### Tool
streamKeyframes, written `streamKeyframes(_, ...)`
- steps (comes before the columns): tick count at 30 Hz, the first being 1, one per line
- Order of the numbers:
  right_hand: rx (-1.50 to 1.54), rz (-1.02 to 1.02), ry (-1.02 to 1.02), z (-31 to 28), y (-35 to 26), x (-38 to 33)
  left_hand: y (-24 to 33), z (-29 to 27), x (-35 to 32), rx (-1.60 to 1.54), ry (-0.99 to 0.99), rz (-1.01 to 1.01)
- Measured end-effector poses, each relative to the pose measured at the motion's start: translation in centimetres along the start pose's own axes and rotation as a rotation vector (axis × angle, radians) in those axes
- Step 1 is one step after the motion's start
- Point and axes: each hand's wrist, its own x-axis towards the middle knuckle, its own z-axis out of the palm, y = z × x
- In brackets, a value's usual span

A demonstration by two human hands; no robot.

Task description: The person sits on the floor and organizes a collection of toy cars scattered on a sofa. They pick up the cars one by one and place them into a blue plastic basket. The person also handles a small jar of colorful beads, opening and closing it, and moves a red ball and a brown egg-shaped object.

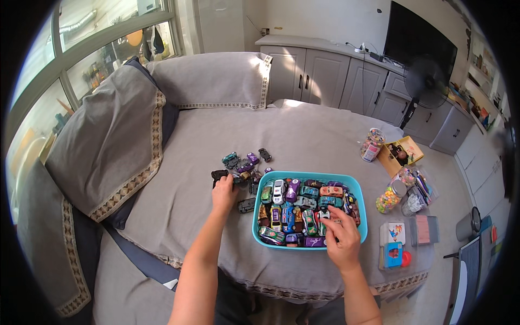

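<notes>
A turquoise bin point(364, 219) in front of me is packed with rows of small toy cars, among them a blue one point(287, 218) and an orange one point(331, 190). My right hand point(343, 238) is over its right half, thumb and fingers closed around a small white-and-black toy car point(324, 214) among the others. To the bin's left lies a loose pile of toy cars, with a purple car point(252, 158) and a teal car point(230, 160). At the pile's left edge my left hand point(223, 195) has its fingers closed on a black toy car point(219, 175), partly hidden by the fingers.
Everything lies on a grey cloth-covered surface point(206, 135) beside draped sofa cushions point(108, 146). Right of the bin stand a jar of colourful beads point(391, 196), another jar point(372, 144), a yellow box point(410, 149) and clear plastic boxes point(424, 229). A black fan point(428, 81) stands beyond.
</notes>
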Motion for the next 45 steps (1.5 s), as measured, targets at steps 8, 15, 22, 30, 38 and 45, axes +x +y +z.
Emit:
streamKeyframes(8, 0.05, 0.047, 0.018, 0.0, 0.2, -0.1, 2.2, -4.5, 0.4, -1.289, 0.029, -0.654)
streamKeyframes(15, 0.19, -0.024, -0.042, -0.7, -2.1, 0.1, 11.7, -17.4, -2.8, -1.682, -0.401, -0.67)
streamKeyframes(22, 0.735, 0.341, -0.127, -0.3, -4.6, -1.0, 19.3, -19.1, -6.9, -1.624, -0.705, -0.482)
streamKeyframes(30, 0.598, 0.402, -0.026, -1.0, -4.2, -0.2, 21.3, -17.1, -6.9, -1.711, -0.633, -0.488)
streamKeyframes(38, 0.744, 0.56, 0.442, -2.4, -1.7, 0.5, 20.9, -17.6, -5.5, -1.682, -0.443, -0.558)
streamKeyframes(45, 0.671, 0.712, 0.218, -7.4, 6.0, 3.0, 18.0, -17.4, -4.0, -1.708, -0.306, -0.58)
